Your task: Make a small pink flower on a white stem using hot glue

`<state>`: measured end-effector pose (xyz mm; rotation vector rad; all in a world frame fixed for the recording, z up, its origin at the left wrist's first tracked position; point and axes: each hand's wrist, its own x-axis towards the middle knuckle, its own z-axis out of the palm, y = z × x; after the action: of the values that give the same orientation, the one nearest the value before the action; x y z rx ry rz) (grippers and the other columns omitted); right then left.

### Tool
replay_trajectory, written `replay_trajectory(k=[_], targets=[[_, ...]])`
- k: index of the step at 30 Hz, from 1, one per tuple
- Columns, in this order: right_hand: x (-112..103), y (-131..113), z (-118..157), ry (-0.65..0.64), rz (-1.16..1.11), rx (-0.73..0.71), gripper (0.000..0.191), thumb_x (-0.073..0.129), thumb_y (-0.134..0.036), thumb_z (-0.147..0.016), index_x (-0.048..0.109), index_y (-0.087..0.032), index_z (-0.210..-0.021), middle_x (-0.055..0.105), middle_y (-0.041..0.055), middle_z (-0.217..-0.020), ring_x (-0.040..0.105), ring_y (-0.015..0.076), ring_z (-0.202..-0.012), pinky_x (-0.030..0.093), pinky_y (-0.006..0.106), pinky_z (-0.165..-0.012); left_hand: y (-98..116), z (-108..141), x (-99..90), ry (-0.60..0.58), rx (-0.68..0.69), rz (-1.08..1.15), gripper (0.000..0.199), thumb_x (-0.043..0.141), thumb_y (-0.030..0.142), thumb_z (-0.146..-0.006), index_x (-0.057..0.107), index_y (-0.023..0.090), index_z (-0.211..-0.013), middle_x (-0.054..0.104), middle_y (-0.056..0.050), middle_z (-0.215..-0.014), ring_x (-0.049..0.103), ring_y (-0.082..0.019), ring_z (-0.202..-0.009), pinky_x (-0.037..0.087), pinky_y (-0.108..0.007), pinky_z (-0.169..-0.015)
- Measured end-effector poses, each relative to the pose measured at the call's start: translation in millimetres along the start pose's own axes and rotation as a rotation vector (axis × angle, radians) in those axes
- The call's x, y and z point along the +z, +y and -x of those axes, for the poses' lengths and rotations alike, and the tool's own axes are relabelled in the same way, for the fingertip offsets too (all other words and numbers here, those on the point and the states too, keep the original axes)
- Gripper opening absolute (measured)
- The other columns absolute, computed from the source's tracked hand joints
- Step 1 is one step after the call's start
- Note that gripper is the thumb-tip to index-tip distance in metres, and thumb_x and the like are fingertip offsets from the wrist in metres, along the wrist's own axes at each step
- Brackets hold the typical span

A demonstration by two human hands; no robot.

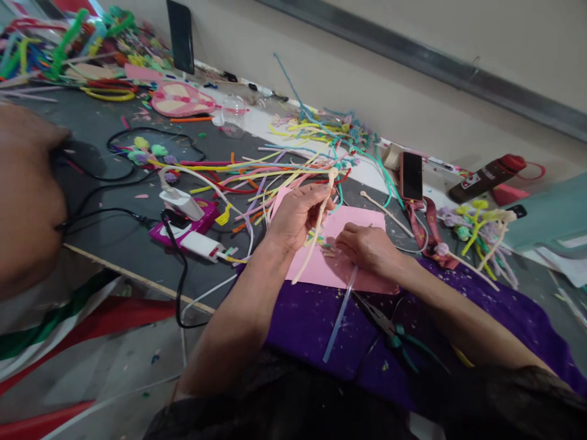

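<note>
Fingers pinching stem, pliers, pink sheet

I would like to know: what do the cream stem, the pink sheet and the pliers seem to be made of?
The cream stem in the left hand: probably fuzzy fibre, perhaps over wire; its surface looks soft and matt. The pink sheet: paper or thin foam, by its flat, matt face. The pliers: likely dull metal at the grey jaws; the even teal handles suggest plastic coating.
</note>
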<state>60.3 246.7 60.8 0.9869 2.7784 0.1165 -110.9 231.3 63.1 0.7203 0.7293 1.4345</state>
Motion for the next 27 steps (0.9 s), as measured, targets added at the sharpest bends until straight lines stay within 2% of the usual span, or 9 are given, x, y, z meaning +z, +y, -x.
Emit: replay_trajectory(k=[6, 10, 14, 17, 21, 27], targets=[[6, -2, -14, 0.026, 0.015, -0.041, 0.027, 0.035, -0.03, -0.094, 0.06, -0.018, -0.094, 0.061, 0.0067, -0.09, 0.057, 0.0171, -0.075, 0.029, 0.026, -0.054, 2, -2, -4.5, 0.009, 0.035, 0.028, 0.011, 0.065, 0.025, -0.069, 0.065, 0.014, -0.072, 0.055, 0.003, -0.055, 0.043, -0.003, -0.041, 0.032, -0.015, -0.036], [7, -1, -21, 0.019, 0.001, -0.041, 0.028, 0.035, -0.028, -0.094, 0.06, -0.016, -0.091, 0.062, 0.009, -0.091, 0.056, 0.017, -0.076, 0.03, 0.026, -0.056, 0, -3, -6.0, 0.017, 0.045, 0.02, 0.012, 0.065, 0.026, -0.069, 0.065, 0.014, -0.072, 0.057, 0.002, -0.056, 0.044, -0.003, -0.042, 0.031, -0.015, -0.036], [2, 2, -14, 0.001, -0.013, -0.029, 0.026, 0.038, -0.025, -0.092, 0.062, -0.015, -0.085, 0.063, 0.0077, -0.085, 0.058, 0.0175, -0.077, 0.029, 0.026, -0.056, 1, -3, -4.0, 0.043, 0.027, -0.01, 0.012, 0.065, 0.026, -0.068, 0.064, 0.015, -0.073, 0.057, 0.003, -0.056, 0.043, -0.003, -0.041, 0.03, -0.015, -0.035], [-4, 1, -6, -0.016, -0.037, -0.044, 0.023, 0.042, -0.026, -0.09, 0.063, -0.018, -0.089, 0.064, 0.0051, -0.088, 0.059, 0.0168, -0.078, 0.028, 0.025, -0.055, 2, -1, -1.4, 0.044, 0.004, -0.038, 0.013, 0.065, 0.027, -0.067, 0.062, 0.016, -0.073, 0.056, 0.004, -0.056, 0.043, -0.003, -0.039, 0.03, -0.015, -0.035], [-6, -4, -5, -0.035, -0.052, -0.075, 0.023, 0.042, -0.027, -0.09, 0.063, -0.018, -0.091, 0.064, 0.0054, -0.086, 0.059, 0.0156, -0.073, 0.026, 0.025, -0.052, 1, -1, 0.0, 0.014, 0.019, -0.027, 0.012, 0.065, 0.026, -0.067, 0.061, 0.016, -0.072, 0.056, 0.004, -0.057, 0.043, -0.003, -0.04, 0.029, -0.014, -0.035], [9, -14, -17, -0.029, -0.022, -0.117, 0.028, 0.041, -0.034, -0.091, 0.062, -0.015, -0.089, 0.064, 0.0065, -0.085, 0.057, 0.014, -0.065, 0.023, 0.025, -0.05, -2, -2, 0.0, 0.026, 0.027, -0.026, 0.014, 0.066, 0.027, -0.067, 0.062, 0.016, -0.074, 0.056, 0.004, -0.055, 0.04, -0.003, -0.038, 0.025, -0.015, -0.034]])
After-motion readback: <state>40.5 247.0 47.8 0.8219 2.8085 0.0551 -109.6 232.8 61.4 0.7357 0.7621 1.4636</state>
